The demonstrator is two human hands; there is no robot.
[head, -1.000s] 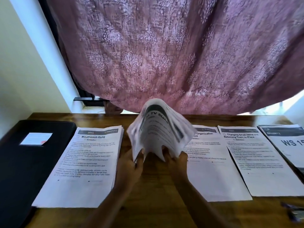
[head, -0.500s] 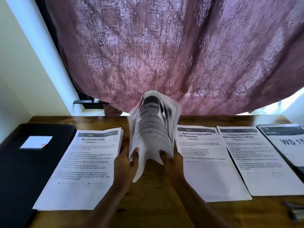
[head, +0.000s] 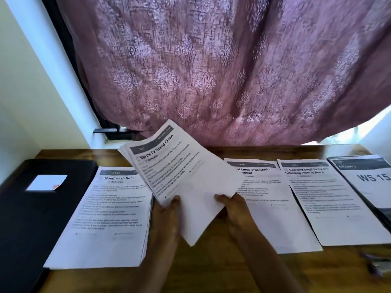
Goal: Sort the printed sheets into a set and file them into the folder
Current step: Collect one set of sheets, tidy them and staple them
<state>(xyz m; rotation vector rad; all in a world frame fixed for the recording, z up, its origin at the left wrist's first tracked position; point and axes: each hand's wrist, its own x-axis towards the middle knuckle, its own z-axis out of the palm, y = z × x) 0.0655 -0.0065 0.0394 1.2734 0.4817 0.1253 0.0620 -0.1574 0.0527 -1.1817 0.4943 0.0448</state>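
Both hands hold a stack of printed sheets headed "Wipe the TV Stand Clean" (head: pixel 179 172) above the wooden table (head: pixel 211 271), tilted to the left. My left hand (head: pixel 165 218) grips its lower left edge, and my right hand (head: pixel 232 210) pinches its lower right corner. Flat on the table lie the "Mouthwash Refill" stack (head: pixel 105 218), the "Bed Linen Organization" stack (head: pixel 273 208) and the "Charging Small Items" stack (head: pixel 330 199). A closed black folder (head: pixel 31 218) with a white label lies at the far left.
A "WS 15" sheet pile (head: pixel 368 180) lies at the far right edge. A purple patterned curtain (head: pixel 211 70) hangs behind the table. A small dark object (head: pixel 374 265), blurred, sits at the table's right front. White wall is on the left.
The held stack was standing bent and upright between my hands; it has flattened out and now faces up, tilted left, with its heading readable.
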